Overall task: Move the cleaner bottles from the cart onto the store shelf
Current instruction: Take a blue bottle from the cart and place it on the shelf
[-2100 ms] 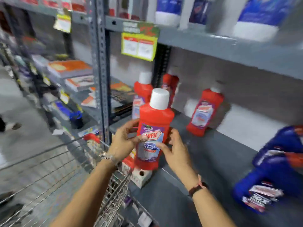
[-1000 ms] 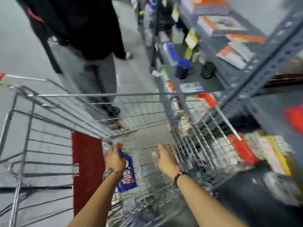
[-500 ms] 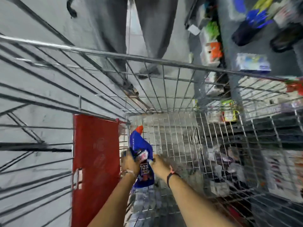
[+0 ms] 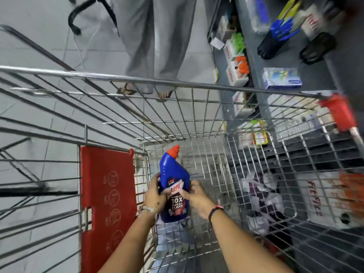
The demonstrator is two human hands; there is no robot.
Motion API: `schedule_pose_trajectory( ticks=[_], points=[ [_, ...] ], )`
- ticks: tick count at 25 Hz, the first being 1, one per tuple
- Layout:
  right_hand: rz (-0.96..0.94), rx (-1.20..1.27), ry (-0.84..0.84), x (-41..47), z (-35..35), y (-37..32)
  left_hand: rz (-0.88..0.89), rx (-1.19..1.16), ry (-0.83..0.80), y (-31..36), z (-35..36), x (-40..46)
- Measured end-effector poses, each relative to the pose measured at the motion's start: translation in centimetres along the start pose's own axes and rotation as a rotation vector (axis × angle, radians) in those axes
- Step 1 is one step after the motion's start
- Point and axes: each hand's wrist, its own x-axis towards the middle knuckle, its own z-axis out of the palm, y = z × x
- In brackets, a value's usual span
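Note:
A blue cleaner bottle (image 4: 171, 170) with a red angled cap and a dark label stands upright inside the wire cart (image 4: 137, 81). My left hand (image 4: 155, 194) grips its left side and my right hand (image 4: 197, 197) grips its right side over the label. Both hands are deep in the cart basket, next to the red child-seat flap (image 4: 107, 194). The store shelf for the bottles is out of view.
A person in grey trousers (image 4: 149, 42) stands just beyond the cart's far rim. Lower shelves (image 4: 279, 62) with small boxed goods and blue pens run along the right. Packets (image 4: 264, 198) show through the cart's right wall.
I turned from the shelf, where I held a red bottle, down to the cart. Both hands closed on the blue bottle and lifted it slightly.

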Motion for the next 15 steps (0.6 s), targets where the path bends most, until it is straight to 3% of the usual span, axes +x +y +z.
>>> schedule_pose_trajectory(
  ticks=[7, 10, 15],
  points=[
    [-0.396, 0.07, 0.163, -11.0, -6.7, -4.7, 0.373, -0.089, -0.171, 9.4, 2.6, -8.2],
    [-0.607, 0.099, 0.324, -18.4, -9.6, -4.7, 0.558, -0.057, -0.267, 13.1, 4.9, -14.1],
    [-0.818, 0.123, 0.725, -34.1, -15.0, 0.9, 0.807, -0.084, -0.578, 16.1, 11.4, -27.7]
  ],
)
